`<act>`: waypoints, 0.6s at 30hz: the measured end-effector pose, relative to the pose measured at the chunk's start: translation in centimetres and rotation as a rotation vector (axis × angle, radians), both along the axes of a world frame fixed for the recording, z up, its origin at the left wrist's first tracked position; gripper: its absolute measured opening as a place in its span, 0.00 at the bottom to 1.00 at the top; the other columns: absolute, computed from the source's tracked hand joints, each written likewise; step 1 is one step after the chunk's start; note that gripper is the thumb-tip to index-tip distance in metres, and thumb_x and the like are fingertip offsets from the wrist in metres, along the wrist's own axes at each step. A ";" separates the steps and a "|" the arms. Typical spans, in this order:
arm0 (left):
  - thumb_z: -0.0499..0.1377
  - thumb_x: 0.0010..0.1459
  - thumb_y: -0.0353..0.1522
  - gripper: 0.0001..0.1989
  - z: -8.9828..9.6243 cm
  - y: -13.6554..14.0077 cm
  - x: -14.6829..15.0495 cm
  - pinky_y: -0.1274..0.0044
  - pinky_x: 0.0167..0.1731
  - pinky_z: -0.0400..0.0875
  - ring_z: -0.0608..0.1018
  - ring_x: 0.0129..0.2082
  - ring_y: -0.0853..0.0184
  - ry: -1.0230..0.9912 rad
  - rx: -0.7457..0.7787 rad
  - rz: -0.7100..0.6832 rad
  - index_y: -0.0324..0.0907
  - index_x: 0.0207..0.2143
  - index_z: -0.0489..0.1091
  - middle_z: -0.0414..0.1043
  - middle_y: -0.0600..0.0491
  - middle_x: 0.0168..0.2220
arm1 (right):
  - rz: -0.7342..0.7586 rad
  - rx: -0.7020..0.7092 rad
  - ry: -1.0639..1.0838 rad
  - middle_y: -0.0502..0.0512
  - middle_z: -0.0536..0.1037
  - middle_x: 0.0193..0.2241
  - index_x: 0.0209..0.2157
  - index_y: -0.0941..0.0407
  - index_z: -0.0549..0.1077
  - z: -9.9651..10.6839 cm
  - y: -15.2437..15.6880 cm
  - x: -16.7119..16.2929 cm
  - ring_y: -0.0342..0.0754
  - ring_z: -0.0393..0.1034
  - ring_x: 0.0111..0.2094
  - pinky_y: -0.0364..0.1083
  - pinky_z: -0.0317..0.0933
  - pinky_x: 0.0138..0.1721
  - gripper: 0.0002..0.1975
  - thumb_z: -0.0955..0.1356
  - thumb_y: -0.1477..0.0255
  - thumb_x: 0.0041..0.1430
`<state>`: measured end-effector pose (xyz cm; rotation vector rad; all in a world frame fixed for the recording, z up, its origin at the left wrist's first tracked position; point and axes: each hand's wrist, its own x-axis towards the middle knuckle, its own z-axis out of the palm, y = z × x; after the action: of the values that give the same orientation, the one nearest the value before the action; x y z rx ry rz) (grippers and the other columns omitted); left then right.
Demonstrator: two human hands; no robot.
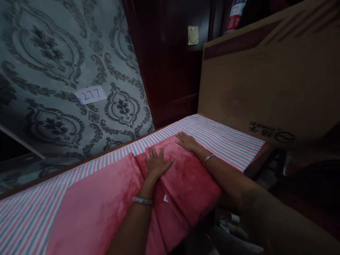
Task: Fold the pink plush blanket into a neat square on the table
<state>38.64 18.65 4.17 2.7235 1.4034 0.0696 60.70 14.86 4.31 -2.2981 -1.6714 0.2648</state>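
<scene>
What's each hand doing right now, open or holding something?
Left hand: open, flat on the pink blanket.
Right hand: open, flat on the blanket's far edge.

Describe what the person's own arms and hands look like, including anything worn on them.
Both forearms are bare, with no sleeves in view. The left hand has a pale, glossy bangle around its wrist. The right hand has a thin, silvery bracelet at its wrist. No gloves show, and no rings can be made out in the dim light.
</scene>
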 end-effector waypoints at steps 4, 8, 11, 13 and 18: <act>0.45 0.57 0.61 0.46 0.5 -0.1 0.1 0.47 0.62 0.48 0.44 0.71 0.44 -0.004 0.028 -0.007 0.47 0.70 0.47 0.41 0.34 0.71 | -0.010 0.000 -0.091 0.54 0.41 0.72 0.71 0.48 0.47 1.6 -2.4 -0.5 0.58 0.34 0.72 0.68 0.36 0.66 0.32 0.53 0.54 0.70; 0.47 0.59 0.57 0.42 1.4 -1.5 0.3 0.47 0.63 0.43 0.53 0.68 0.41 -0.012 0.189 -0.054 0.40 0.67 0.56 0.53 0.32 0.68 | 0.053 0.025 -0.163 0.53 0.45 0.72 0.70 0.47 0.50 1.2 -5.0 -0.7 0.58 0.36 0.72 0.67 0.37 0.67 0.32 0.53 0.52 0.69; 0.47 0.61 0.55 0.40 1.4 -2.5 0.6 0.50 0.65 0.40 0.57 0.67 0.42 -0.021 0.243 -0.176 0.39 0.66 0.57 0.58 0.33 0.65 | 0.047 0.012 -0.131 0.53 0.44 0.72 0.70 0.47 0.49 -0.1 -5.8 -0.4 0.57 0.37 0.72 0.65 0.42 0.66 0.31 0.53 0.53 0.70; 0.47 0.60 0.57 0.41 0.9 -2.7 0.8 0.48 0.64 0.41 0.53 0.69 0.40 -0.005 0.181 -0.224 0.44 0.68 0.53 0.51 0.36 0.69 | 0.040 0.044 -0.120 0.53 0.44 0.72 0.70 0.48 0.49 -0.9 -5.8 0.0 0.57 0.36 0.72 0.63 0.43 0.67 0.31 0.53 0.54 0.70; 0.48 0.57 0.60 0.44 -0.3 -1.9 0.6 0.46 0.63 0.41 0.44 0.70 0.37 0.033 0.107 -0.203 0.51 0.70 0.48 0.40 0.39 0.72 | 0.023 0.074 -0.092 0.53 0.47 0.71 0.70 0.48 0.51 -2.0 -5.6 0.7 0.55 0.38 0.71 0.60 0.43 0.67 0.31 0.52 0.54 0.71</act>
<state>39.24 16.76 3.88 2.9518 1.1536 0.0906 61.39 9.27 2.34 -2.2694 -1.7220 0.1014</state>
